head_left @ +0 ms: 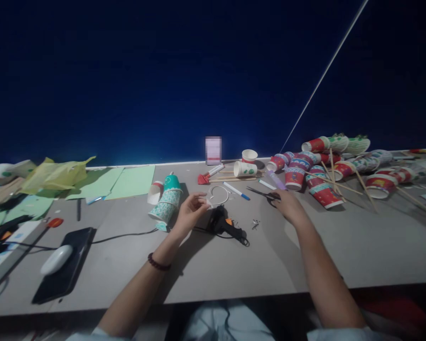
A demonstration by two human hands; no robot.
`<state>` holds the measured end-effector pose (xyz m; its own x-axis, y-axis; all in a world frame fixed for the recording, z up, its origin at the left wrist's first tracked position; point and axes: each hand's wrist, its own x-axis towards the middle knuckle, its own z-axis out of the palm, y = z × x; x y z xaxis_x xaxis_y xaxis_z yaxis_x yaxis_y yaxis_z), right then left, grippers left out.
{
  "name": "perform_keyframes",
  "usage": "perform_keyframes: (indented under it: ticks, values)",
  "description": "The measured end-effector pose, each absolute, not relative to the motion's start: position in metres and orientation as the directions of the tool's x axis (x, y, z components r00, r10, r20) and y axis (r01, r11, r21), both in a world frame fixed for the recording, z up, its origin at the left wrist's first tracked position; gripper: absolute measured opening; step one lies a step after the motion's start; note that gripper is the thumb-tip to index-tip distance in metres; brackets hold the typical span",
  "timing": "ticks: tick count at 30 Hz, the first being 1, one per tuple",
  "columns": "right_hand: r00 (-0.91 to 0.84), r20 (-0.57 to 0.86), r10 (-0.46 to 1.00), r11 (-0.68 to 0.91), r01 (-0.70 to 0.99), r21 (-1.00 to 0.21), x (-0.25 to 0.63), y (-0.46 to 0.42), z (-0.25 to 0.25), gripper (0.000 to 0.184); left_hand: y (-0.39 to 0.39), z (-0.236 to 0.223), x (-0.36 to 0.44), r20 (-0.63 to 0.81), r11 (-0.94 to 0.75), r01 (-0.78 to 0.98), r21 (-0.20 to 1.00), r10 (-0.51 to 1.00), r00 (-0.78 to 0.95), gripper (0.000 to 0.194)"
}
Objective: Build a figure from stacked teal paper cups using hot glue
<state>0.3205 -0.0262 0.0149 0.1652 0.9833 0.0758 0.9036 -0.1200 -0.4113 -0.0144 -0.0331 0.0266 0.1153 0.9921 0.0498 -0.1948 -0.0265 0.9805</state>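
Observation:
My left hand (190, 211) is left of the middle, its thumb and fingers pinched at the end of a thin white ring-shaped strip (227, 193). My right hand (287, 204) is closed around the handles of dark scissors (257, 192), whose blades point left. Just below the white strip, a black hot glue gun (222, 222) lies on its side. Beside my left hand lies a stack of green patterned paper cups (166, 203). A white marker with a blue end (237, 191) lies between my hands.
Red and patterned paper cups (298, 168) with wooden sticks lie at the right. Two cups (244, 168) stand and lie at the back. Green paper (131, 183), a yellow bag (60, 174), a phone (74, 255) under a white mouse (57, 259), and a power strip (17, 251) are left.

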Motion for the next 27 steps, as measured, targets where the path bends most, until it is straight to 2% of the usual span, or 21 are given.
perform_keyframes:
  ticks: [4,7,9,11,14,17,19,27]
  values:
    - [0.133,0.004,0.991,-0.118,0.889,-0.442,0.318,-0.030,0.021,0.028,-0.032,0.024,-0.016,-0.026,0.041,-0.209,0.977,0.997,0.077,0.030]
    - [0.125,0.018,0.992,-0.090,0.802,-0.590,0.315,-0.031,0.021,0.025,-0.029,0.020,-0.018,-0.073,0.090,-0.260,0.961,0.995,0.075,0.028]
    - [0.110,0.002,0.994,-0.067,0.625,-0.778,0.311,-0.031,0.020,0.025,-0.027,0.018,-0.019,-0.117,0.131,-0.320,0.938,0.991,0.064,0.029]
    - [0.073,-0.060,0.996,-0.083,0.374,-0.924,0.305,-0.032,0.022,0.031,-0.026,0.018,-0.019,-0.170,0.176,-0.392,0.903,0.984,0.052,0.032]
    - [-0.052,-0.149,0.987,-0.146,0.054,-0.988,0.287,-0.037,0.030,0.041,-0.027,0.018,-0.018,-0.234,0.232,-0.471,0.851,0.971,0.055,0.034]
    - [-0.137,-0.162,0.977,-0.180,-0.125,-0.976,0.261,-0.043,0.036,0.046,-0.028,0.020,-0.018,-0.276,0.280,-0.511,0.812,0.957,0.087,0.033]
    - [-0.156,-0.160,0.975,-0.184,-0.153,-0.971,0.242,-0.048,0.037,0.047,-0.031,0.022,-0.016,-0.293,0.299,-0.534,0.791,0.951,0.098,0.033]
    - [-0.291,-0.129,0.948,-0.135,-0.001,-0.991,0.202,-0.074,0.036,0.041,-0.043,0.035,-0.003,-0.200,0.186,-0.507,0.841,0.979,0.026,0.038]
